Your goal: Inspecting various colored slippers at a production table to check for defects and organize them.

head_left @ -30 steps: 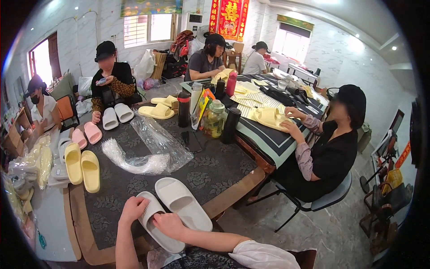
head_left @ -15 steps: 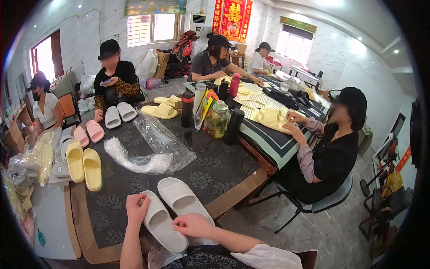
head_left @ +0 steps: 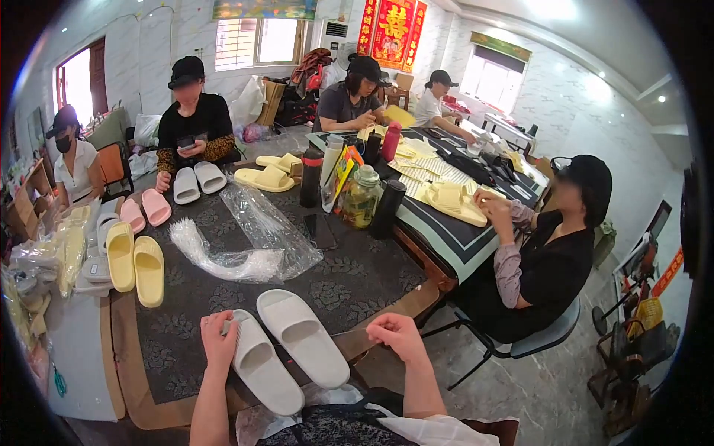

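Note:
Two light grey slippers lie side by side at the table's near edge, toes toward me: the left slipper [head_left: 266, 364] and the right slipper [head_left: 305, 336]. My left hand [head_left: 218, 338] is closed beside the left slipper's strap. Thin whitish plastic strands [head_left: 237, 332] stick out between its fingers, against the slipper's edge. To the right of the pair, my right hand [head_left: 398, 334] hangs in the air with fingers curled together. Anything pinched in it is too small to make out. A bundle of white plastic strands [head_left: 223, 256] lies in clear plastic beyond the slippers.
Yellow slippers [head_left: 149, 271], pink slippers [head_left: 157, 207] and other grey slippers [head_left: 211, 178] line the table's left and far side. Bottles and a glass jar [head_left: 362, 199] stand at the right. Several people sit around; one at the right [head_left: 550, 245] handles a pale yellow slipper [head_left: 454, 201].
My right hand has left the left slipper, moving right and up over the right slipper. My left hand stays at the left slipper. The view has shifted slightly.

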The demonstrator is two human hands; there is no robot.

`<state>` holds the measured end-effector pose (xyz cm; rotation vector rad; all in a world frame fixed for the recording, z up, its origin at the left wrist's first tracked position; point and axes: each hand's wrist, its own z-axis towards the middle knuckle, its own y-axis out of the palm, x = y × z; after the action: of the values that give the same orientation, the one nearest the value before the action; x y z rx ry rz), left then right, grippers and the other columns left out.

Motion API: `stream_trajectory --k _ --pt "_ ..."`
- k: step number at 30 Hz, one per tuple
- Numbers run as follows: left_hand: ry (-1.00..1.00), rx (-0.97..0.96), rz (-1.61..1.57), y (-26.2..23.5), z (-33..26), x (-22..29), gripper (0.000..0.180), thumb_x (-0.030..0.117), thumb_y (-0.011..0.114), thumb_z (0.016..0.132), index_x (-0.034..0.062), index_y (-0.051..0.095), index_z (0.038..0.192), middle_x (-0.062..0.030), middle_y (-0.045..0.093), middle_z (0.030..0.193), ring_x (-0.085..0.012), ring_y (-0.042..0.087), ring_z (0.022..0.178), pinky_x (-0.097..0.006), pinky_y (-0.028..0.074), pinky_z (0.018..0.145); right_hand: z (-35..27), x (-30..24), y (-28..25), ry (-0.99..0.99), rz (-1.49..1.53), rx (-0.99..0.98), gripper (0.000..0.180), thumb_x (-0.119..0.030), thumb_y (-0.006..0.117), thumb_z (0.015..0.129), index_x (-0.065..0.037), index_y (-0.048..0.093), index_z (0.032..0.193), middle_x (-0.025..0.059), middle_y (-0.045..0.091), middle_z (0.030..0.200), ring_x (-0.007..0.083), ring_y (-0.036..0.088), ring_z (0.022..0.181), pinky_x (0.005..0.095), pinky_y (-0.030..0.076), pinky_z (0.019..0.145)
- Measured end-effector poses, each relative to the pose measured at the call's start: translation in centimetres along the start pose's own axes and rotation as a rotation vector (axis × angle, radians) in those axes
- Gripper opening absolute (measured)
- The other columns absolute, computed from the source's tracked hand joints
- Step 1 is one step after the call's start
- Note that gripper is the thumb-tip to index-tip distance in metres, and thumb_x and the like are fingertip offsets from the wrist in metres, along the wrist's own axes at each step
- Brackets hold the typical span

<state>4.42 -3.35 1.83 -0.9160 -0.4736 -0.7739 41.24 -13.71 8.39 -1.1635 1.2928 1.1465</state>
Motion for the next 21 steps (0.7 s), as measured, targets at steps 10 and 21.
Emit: stream_trajectory --k 10,21 --pt "0.022 0.063 -0.063 -0.1 0.5 -0.6 0.014 0.006 0.066 0.079 0.0047 0.067 0.093 -0.0096 0.065 0.091 -0.0269 0.060 0.088 -0.036 0.049 0.078 1.4 -0.1 6.5 0.090 0.169 -0.101 0.009 -0.013 0.060 0.093 -0.004 0.062 0.093 0.0023 0.064 0.074 0.0050 0.053 0.057 0.0197 0.042 0.051" --pt "-0.361 -0.215 -0.557 2.8 4.1 2.0 0.017 0.013 0.062 0.087 0.0040 0.068 0.100 -0.0055 0.066 0.083 -0.0146 0.061 0.074 -0.027 0.048 0.071 3.5 5.1 10.7 0.166 -0.301 -0.356 0.022 -0.018 0.062 0.091 0.002 0.060 0.098 0.0057 0.064 0.076 0.0101 0.060 0.062 0.0259 0.050 0.054"
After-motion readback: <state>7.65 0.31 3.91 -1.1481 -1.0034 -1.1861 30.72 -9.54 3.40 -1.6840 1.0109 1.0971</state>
